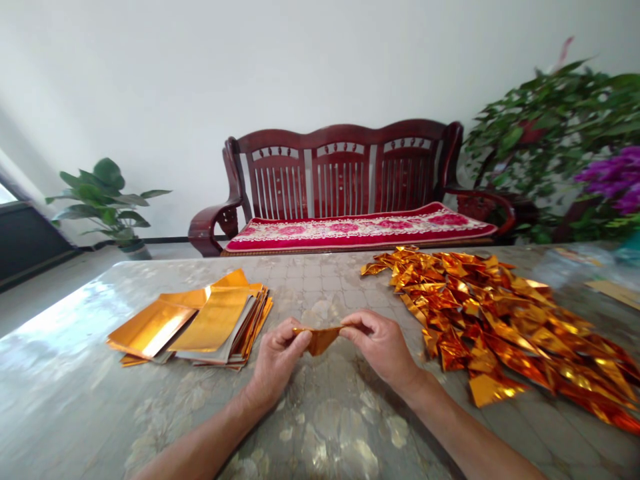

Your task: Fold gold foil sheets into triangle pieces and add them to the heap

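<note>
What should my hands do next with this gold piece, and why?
Perhaps crease the folded gold piece more firmly: your left hand and right hand pinch its two ends, its middle dips to a point, and the heap of gold pieces on the right looks sharply folded.

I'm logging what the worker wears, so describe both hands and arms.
The left hand and right hand are bare, without gloves. No watch or bracelet shows. The left forearm and right forearm are uncovered, with no sleeves in view.
</note>
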A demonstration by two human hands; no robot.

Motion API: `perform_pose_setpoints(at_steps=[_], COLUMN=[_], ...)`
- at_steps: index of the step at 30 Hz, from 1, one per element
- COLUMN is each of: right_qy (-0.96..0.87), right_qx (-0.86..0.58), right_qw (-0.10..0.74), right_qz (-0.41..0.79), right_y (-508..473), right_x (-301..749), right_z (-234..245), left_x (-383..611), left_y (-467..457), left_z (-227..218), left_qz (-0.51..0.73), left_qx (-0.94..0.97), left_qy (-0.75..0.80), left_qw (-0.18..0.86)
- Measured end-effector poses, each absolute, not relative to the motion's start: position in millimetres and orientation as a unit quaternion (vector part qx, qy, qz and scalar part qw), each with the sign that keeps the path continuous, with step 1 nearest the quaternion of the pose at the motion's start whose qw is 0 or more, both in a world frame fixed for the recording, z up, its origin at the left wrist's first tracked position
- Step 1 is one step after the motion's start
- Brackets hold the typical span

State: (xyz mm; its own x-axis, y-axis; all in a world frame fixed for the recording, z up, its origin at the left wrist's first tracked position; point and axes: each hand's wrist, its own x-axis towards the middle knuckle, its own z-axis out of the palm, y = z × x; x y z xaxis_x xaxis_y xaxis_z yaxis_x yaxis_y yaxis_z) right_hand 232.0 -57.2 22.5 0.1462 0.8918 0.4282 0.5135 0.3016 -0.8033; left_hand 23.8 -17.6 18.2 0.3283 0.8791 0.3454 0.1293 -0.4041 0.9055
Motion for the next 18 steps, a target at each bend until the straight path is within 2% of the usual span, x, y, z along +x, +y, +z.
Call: perform_pose_setpoints(at_steps=[5,12,15,18], right_qy=[-0.646,-0.698,-0.693,-0.653], right_qx=[-0.555,-0.555,-0.559,-0.552], right_qw=[0.495,0.432,0.425,0.448], right_qz=[0.172,0.131,0.163,0.261], right_y=[-57.5,-62.7,-62.6,-58.9], right_x=[234.2,236.5,236.2,236.5], right_z=[24.7,26.5,27.8,28.2], left_x=[22.0,21.6,22.7,23.8], left_y=[-14.0,-12.1,-10.8,-10.0], left_z=[16.6,14.5,14.6,14.0], left_qz=[0.460,0.468,0.472,0.471], left_qx=[0.695,0.710,0.716,0.705], left_qy=[0.360,0.360,0.374,0.396], left_qw=[0.420,0.383,0.354,0.353])
